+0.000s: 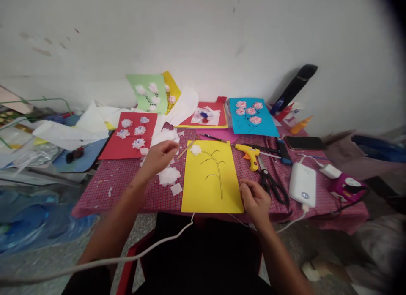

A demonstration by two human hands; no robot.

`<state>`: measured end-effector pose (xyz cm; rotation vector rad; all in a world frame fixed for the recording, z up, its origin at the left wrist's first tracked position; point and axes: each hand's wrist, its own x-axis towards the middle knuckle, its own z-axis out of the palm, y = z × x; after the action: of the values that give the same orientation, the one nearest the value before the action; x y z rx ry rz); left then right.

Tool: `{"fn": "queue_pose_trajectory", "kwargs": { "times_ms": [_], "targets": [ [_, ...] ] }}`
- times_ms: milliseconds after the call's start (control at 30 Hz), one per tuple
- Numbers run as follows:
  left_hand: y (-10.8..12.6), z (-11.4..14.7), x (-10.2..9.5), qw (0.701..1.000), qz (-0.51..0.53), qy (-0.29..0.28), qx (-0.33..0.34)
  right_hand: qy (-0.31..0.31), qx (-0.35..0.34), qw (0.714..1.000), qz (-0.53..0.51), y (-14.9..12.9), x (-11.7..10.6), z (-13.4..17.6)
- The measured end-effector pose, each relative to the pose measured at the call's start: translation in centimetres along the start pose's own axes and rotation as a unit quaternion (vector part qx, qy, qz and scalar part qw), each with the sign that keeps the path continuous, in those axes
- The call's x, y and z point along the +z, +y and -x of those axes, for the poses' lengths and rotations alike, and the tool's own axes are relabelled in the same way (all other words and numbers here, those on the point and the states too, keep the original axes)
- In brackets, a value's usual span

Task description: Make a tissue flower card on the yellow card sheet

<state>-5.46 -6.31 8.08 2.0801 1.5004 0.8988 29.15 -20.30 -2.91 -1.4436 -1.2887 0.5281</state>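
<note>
A yellow sheet of card [203, 189] lies in front of me with a branching stem drawn on it. One white tissue flower [196, 149] sits near its top left corner. My left hand [161, 156] hovers over the white tissue pieces [168, 176] left of the card, thumb and fingers bent together. Whatever may be between its fingertips is too small to see. My right hand [256, 200] is at the card's lower right edge, its fingers curled and pinched; I cannot make out anything in them. A thin wooden stick [186, 149] rests by the card's top left edge.
A yellow glue gun [249, 154] and black-handled scissors [273, 187] lie right of the card. Beyond them are a white power bank [303, 185] and a phone [305, 143]. Flower-decorated red [116, 145], green [149, 81] and blue cards [236, 124] stand or lie behind. A white cable [152, 246] crosses my lap.
</note>
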Motion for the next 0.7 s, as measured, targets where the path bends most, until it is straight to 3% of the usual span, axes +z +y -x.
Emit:
{"fn": "queue_pose_trajectory", "kwargs": {
  "times_ms": [67,167,300,400,700],
  "targets": [
    [-0.5,-3.3,1.8,1.000,-0.001,0.019,-0.008,0.007,0.008,1.000,0.004,-0.1,0.0,0.0],
    [-1.1,-5.8,3.5,0.994,-0.103,-0.046,0.005,0.011,0.008,1.000,0.017,-0.1,0.1,-0.1],
    [-1.3,-5.7,4.4,0.958,-0.253,-0.138,-0.005,-0.003,-0.006,0.999,0.046,0.2,-0.1,-0.2],
    [-1.4,-5.0,4.7,0.932,-0.317,-0.173,-0.018,-0.015,-0.011,0.998,0.064,0.2,-0.2,-0.3],
    [-1.5,-4.9,5.4,0.915,-0.352,-0.185,-0.060,-0.020,0.007,0.997,0.074,-0.2,-0.2,0.0]
  ]
}}
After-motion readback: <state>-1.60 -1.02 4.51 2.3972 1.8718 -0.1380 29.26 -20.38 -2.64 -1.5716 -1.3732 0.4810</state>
